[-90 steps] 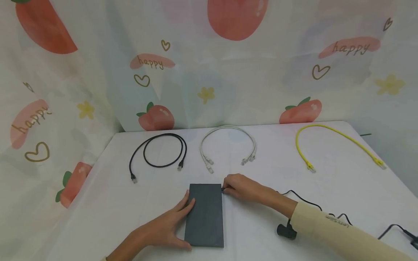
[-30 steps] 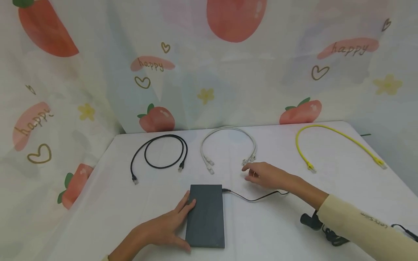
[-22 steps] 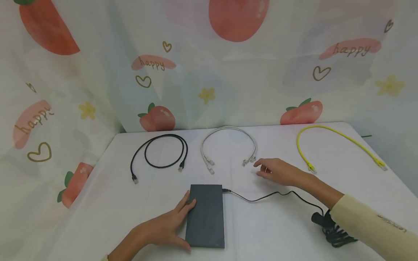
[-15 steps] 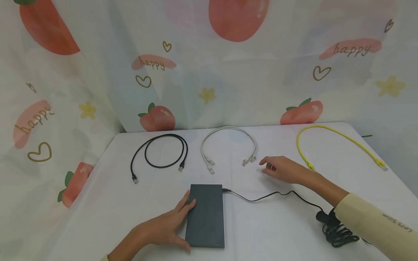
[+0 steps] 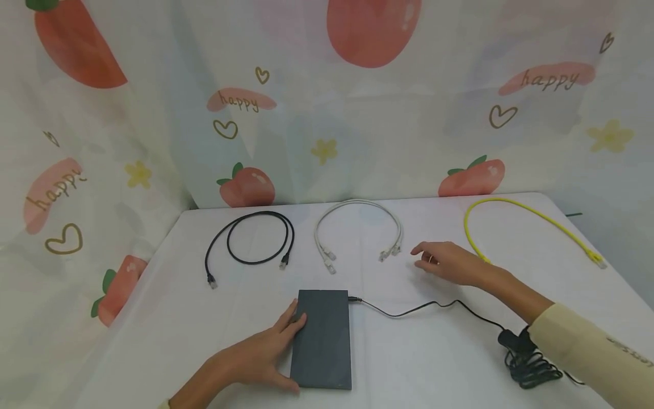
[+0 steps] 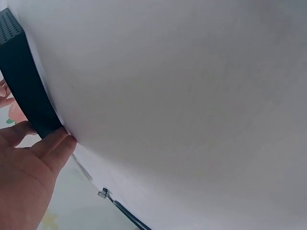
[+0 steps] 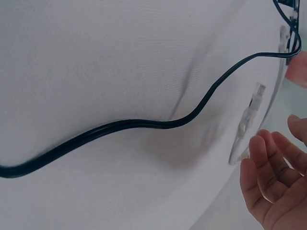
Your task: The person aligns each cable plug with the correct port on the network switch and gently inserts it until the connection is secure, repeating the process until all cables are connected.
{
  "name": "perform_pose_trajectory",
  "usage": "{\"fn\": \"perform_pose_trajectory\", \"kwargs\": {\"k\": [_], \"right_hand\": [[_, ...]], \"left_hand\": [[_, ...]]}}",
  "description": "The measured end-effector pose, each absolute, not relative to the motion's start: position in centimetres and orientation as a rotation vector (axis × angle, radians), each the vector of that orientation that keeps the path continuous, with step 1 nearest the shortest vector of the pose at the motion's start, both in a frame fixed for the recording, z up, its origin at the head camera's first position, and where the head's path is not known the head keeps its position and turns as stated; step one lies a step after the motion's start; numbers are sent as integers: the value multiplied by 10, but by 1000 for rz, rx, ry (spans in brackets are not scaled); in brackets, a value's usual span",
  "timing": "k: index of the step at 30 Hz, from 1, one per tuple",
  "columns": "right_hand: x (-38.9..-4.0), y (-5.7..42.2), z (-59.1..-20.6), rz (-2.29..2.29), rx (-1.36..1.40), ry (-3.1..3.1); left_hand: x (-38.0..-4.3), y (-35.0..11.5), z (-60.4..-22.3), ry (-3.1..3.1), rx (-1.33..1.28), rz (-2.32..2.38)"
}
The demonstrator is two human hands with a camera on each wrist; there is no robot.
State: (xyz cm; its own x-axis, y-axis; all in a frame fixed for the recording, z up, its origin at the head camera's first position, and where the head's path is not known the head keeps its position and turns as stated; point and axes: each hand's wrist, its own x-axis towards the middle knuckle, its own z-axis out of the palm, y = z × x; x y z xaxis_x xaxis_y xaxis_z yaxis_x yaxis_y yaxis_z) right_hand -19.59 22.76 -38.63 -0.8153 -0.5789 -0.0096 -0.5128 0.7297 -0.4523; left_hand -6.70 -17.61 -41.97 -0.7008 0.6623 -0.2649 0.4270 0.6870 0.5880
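A flat dark grey box (image 5: 323, 341) lies on the white table. My left hand (image 5: 252, 355) rests along its left side, fingers spread and mostly straight, one fingertip over the top edge. The left wrist view shows the fingers against the box's side (image 6: 29, 81) and vent holes at one end. A thin black power cable (image 5: 395, 316) has its plug in the box's upper right side. My right hand (image 5: 449, 262) hovers with loosely bent fingers, holding nothing, between the grey network cables (image 5: 357, 200) and the yellow network cable (image 5: 549, 215). In the right wrist view, the black cable (image 7: 158, 123) runs beside that hand.
At the back left lies a looped black network cable (image 5: 255, 262). A power adapter with a bundled black cord (image 5: 531, 369) sits at the right, partly hidden by the right sleeve (image 5: 587, 346). Fruit-printed cloth (image 5: 378, 136) hangs behind the table.
My right hand has let go of the power plug at the box and moved right and back. The plug stays in the box. My left hand keeps its place.
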Motion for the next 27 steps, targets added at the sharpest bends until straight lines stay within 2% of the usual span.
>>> {"fn": "perform_pose_trajectory", "kwargs": {"k": [27], "right_hand": [[-211,295,-373,-565,-639,2934]], "left_hand": [[-65,-177,-422,2423,896,711]]}}
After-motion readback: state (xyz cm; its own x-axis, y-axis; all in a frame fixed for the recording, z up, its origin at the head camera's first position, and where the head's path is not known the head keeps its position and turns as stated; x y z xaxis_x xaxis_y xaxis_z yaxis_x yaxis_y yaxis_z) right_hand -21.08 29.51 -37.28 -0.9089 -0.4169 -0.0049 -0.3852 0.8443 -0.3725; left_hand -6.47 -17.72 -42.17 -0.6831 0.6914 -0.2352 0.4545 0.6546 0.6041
